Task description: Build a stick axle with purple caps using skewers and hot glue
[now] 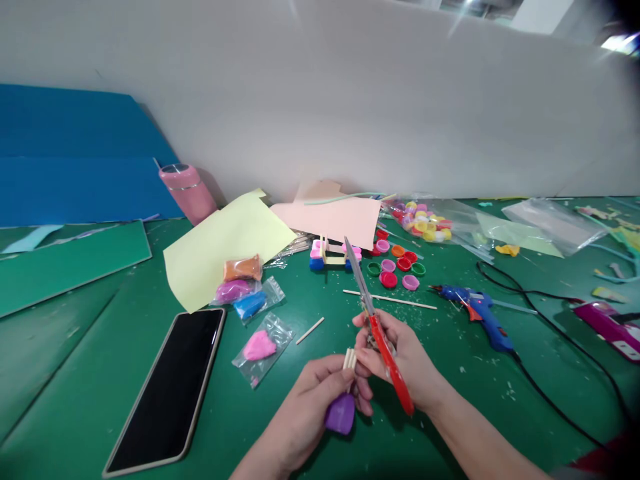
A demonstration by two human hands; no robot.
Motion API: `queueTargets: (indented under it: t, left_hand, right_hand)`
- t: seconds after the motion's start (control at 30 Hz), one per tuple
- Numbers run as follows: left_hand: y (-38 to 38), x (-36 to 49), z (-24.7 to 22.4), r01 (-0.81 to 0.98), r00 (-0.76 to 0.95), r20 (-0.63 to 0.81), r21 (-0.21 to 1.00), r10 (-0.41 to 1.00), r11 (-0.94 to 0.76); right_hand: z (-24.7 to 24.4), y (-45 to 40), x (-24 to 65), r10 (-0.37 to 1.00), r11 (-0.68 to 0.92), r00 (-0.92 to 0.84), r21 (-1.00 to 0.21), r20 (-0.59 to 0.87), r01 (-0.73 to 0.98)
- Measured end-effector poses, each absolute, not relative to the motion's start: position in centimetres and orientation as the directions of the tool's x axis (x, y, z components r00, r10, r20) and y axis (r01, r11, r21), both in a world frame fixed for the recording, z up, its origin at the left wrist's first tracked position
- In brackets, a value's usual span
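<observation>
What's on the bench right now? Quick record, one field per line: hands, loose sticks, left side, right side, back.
Left hand: pinches a few short sticks; purple piece just below them
Right hand: holds red-handled scissors, blades pointing away from the person
Loose sticks: one long, one short
Left side: phone, screen dark
Right side: blue glue gun, lying on the table
Back: pink bottle, tilted

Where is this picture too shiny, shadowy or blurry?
Head view: bright lights glare at top right, a soft shadow lies beside the pink bottle, and both right corners look dark and blurry; head view, too: the red scissors look fairly clear.
</observation>
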State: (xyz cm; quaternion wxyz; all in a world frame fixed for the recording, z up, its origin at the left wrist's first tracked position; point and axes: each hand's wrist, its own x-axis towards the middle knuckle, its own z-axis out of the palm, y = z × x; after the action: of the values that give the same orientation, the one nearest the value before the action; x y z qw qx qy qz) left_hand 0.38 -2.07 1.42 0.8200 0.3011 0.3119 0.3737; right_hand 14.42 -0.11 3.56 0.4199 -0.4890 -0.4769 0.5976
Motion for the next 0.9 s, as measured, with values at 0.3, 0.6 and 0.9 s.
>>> queueTargets:
  t: [0.3, 0.6, 0.9]
  left_hand:
    - [-1.9, 0.3, 1.2, -0.379, 0.404, -0.329, 0.789, 0.854, 0.483]
    - [-1.8, -0.1, 1.7, -0.373, 0.327, -0.352, 0.805, 0.877, 0.462]
    - [-1.9, -0.6, 1.8, -0.313, 0.300, -0.272, 0.877, 0.914, 0.364]
  right_hand:
    - [3.6, 0.2, 15.0, 0.960, -0.207, -0.185, -0.978, -0.209, 0.032]
    - [4.2, -1.7, 19.5, 0.904, -0.156, -0.316, -0.910, -0.289, 0.385]
    - [5.5, -3.3, 22.0, 0.898, 0.109, -0.332, -0.585, -0.288, 0.804]
